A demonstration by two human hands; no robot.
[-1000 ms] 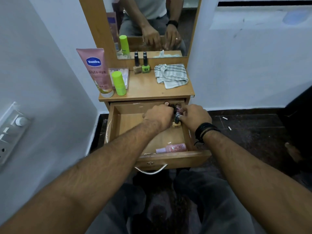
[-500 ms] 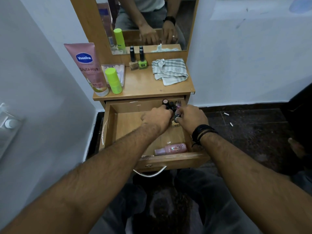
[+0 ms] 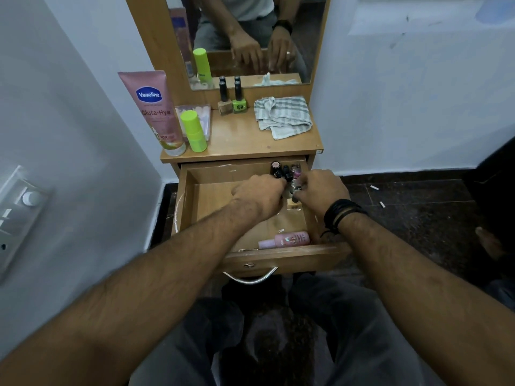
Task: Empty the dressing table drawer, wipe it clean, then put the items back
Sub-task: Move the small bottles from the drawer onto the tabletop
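Both hands were down in the open drawer [image 3: 186, 207], working at its far right corner. The left hand [image 3: 259, 195] was curled shut, knuckles up, its fingers hidden among a cluster of small bottles [image 3: 287, 174] standing there; whether that grip held one I could not tell. The right hand [image 3: 323, 190], a dark band on its wrist, was bent in from the other side with its fingertips closed around a small bottle [image 3: 295, 195], touching the same cluster. So the bottles stood between the two hands, just past the knuckles. Nearer the front of the drawer a pink bottle [image 3: 287, 239] lay on its side against the front panel, well apart from either hand. On the worktop [image 3: 245, 140] above, a pink tube [image 3: 156, 112] stood at the left with a green stick [image 3: 193, 132] just beside it, two nail polishes [image 3: 231, 103] stood by the mirror [image 3: 250, 37], and a striped cloth [image 3: 282, 115] lay crumpled at the right.
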